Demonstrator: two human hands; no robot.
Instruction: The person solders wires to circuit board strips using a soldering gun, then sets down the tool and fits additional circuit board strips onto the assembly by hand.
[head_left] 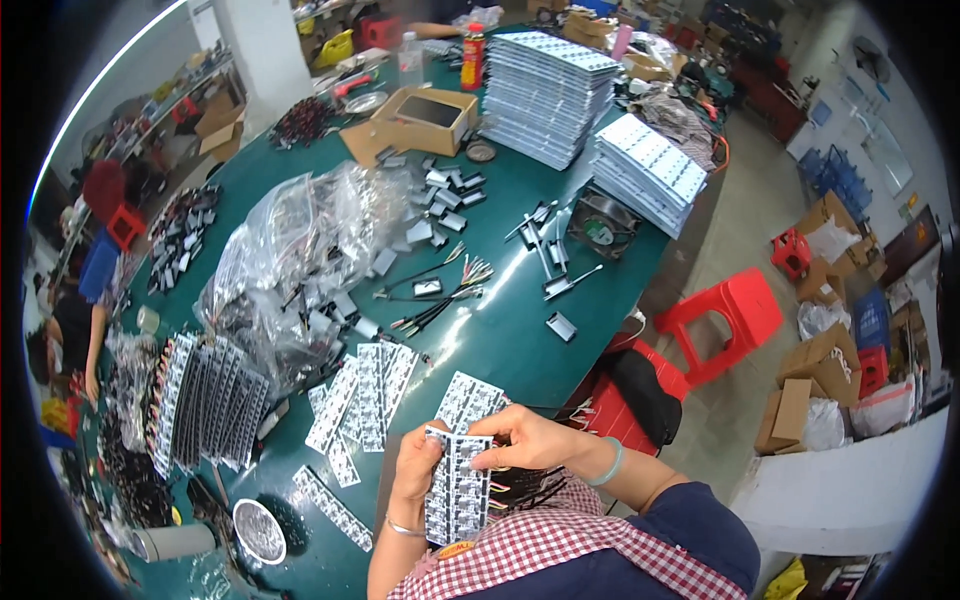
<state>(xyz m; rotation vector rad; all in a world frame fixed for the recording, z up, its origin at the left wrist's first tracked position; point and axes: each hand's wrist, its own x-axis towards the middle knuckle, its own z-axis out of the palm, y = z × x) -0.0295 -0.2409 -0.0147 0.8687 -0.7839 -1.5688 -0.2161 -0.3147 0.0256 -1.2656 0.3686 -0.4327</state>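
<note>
My left hand (415,468) grips the left edge of a white-and-black circuit board panel (460,500), its thumb near the top corner. The fingers of my right hand (528,440) pinch the panel's upper right part. The panel is held upright close to my checked apron, at the table edge. Just beyond it another board panel (470,397) lies on the green table. Narrow board strips (370,395) lie loosely to the left, and one single strip (333,508) is nearer me. Dark wires (530,487) show beneath my right forearm, partly hidden.
A plastic bag (300,230) and small grey casings (440,195) cover the table's middle. Tall stacks of board panels (548,100) stand at the back, beside a fan (603,222). Board strips (210,400) stand at left near a round dish (259,532). Red stools (725,320) are at right.
</note>
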